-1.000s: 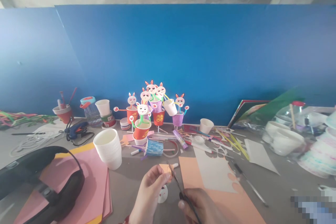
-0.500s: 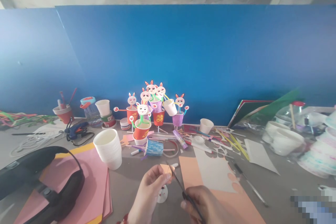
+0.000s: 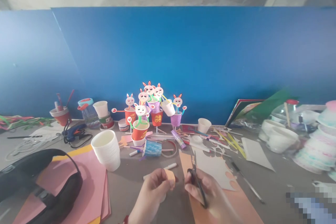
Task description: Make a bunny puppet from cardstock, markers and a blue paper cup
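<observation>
My left hand [image 3: 154, 192] pinches a small piece of orange paper [image 3: 169, 176] between thumb and fingers. In my right hand [image 3: 207, 190] is a pair of black-handled scissors [image 3: 194, 171], its blades pointing away from me and apart from the paper. Beneath the right hand lies a sheet of orange paper [image 3: 186, 171], partly covered by a cut white sheet [image 3: 212, 164]. A white marker [image 3: 172, 166] rests on the table just beyond my left hand. The white disc under the left hand is now mostly hidden.
Paper-cup rabbit figures [image 3: 141, 126] stand ahead, with a blue-coloured cup [image 3: 153, 148] on its side before them. At left are stacked white cups [image 3: 106, 150], pink paper [image 3: 91, 182] and black headphones [image 3: 69, 161]. A pen [image 3: 248, 180] and white cups [image 3: 282, 138] lie to the right.
The scissors have come away from the orange paper, moving right and turning to point more upright. My left hand has turned the paper piece and shifted slightly.
</observation>
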A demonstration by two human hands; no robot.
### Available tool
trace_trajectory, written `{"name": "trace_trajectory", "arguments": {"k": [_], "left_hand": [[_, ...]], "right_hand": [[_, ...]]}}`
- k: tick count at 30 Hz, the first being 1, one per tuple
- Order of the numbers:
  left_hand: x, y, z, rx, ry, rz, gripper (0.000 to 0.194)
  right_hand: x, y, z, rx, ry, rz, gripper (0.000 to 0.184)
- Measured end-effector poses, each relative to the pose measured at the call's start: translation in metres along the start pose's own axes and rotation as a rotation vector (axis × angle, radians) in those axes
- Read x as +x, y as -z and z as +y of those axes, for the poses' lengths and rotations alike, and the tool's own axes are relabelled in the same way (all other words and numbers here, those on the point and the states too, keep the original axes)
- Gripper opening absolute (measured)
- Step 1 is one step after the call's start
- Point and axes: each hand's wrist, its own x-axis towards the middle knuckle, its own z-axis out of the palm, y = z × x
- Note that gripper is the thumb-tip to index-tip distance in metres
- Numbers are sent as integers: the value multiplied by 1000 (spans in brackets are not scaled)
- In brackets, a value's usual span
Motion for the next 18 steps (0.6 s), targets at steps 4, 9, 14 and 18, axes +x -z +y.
{"name": "trace_trajectory", "arguments": {"k": [4,9,14,18], "left_hand": [[-1,-4,-14,193,3,-75,20],[-6,-7,-18,467,-13,-64,22],[-8,-10,-12,599,-13,-100,22],[-7,-10,-11,582,-52,-68,23]], "right_hand": [[-5,-7,2,96,7,-10,16],[-7,-11,8,15,-53,-35,7],[-6,-10,7,17,-86,-95,9],[-5,-13,9,103,-79,-21,8]]}}
